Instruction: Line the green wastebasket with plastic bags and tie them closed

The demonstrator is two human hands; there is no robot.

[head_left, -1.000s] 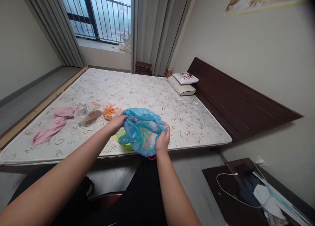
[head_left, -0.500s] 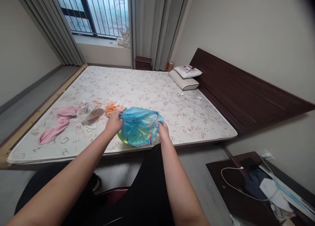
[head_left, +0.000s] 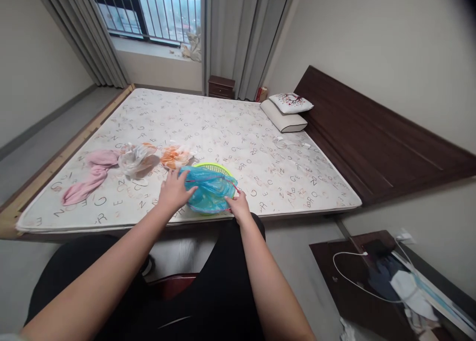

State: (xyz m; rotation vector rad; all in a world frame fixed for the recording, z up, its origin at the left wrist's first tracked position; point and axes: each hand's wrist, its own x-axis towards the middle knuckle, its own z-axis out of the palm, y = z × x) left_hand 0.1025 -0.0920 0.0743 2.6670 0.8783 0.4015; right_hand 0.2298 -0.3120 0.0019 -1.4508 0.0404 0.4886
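Observation:
A thin blue plastic bag (head_left: 206,190) with a red drawstring lies crumpled in a lime-green mesh basket (head_left: 212,166) at the mattress's near edge. My left hand (head_left: 174,191) rests at the bag's left side, open, its fingers spread and touching the plastic. On the right, my right hand (head_left: 238,205) pinches the edge of the bag near the red string. Behind my left hand lie an orange-and-white plastic bag (head_left: 177,156) and a clear plastic bag (head_left: 137,161). Most of the basket is hidden beneath the blue film.
A pink cloth (head_left: 91,177) lies on the left of the patterned mattress (head_left: 208,123). Two stacked pillows (head_left: 288,114) sit by the dark headboard (head_left: 372,133). At lower right, a dark bedside table (head_left: 334,281) carries a white cable and cloths.
The blue bag has come down from its raised, stretched shape into the basket, whose green rim now shows behind it. My left hand has loosened and spread its fingers.

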